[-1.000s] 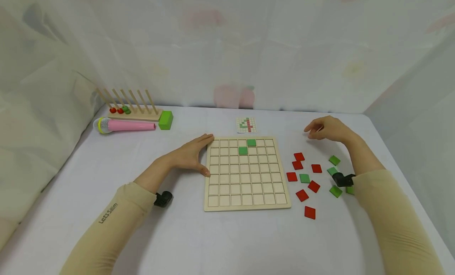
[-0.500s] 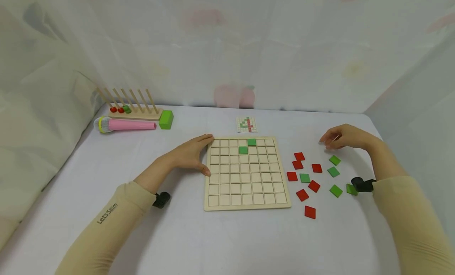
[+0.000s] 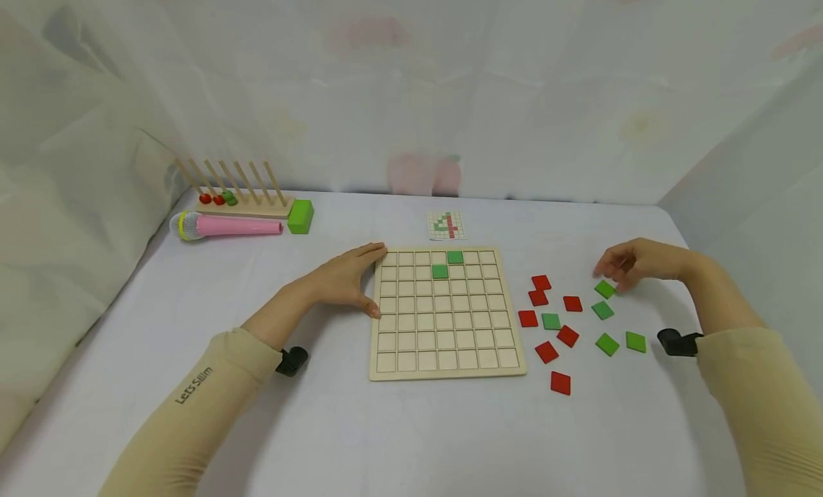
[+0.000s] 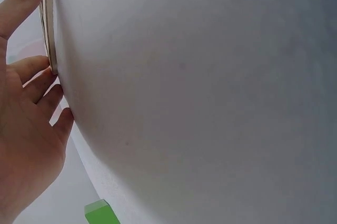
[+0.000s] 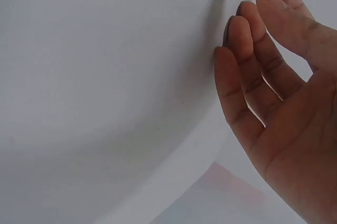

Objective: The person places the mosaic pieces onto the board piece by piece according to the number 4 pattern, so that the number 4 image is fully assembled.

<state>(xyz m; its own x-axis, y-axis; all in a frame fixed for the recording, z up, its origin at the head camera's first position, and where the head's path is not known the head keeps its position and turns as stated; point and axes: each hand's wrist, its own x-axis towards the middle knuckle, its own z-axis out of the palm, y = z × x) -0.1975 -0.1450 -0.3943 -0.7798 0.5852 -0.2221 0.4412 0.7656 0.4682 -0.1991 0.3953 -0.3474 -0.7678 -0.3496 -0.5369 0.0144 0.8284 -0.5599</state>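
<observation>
- Touching, at left, a square pale-wood grid board (image 3: 445,323): left hand (image 3: 341,279), spread.
- Right of board: right hand (image 3: 643,260), thumb and bent fingers apart, beside a green square tile (image 3: 604,289).

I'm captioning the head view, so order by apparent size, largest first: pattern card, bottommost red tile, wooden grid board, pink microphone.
Wooden grid board
Pink microphone
Pattern card
Bottommost red tile

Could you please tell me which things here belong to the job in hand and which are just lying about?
Job in hand:
grid board, touched by the left hand
green tiles, two on the board, right hand near another
red tiles, probably
pattern card, probably the guide

Apparently just lying about:
pink microphone
peg rack
green block
</observation>
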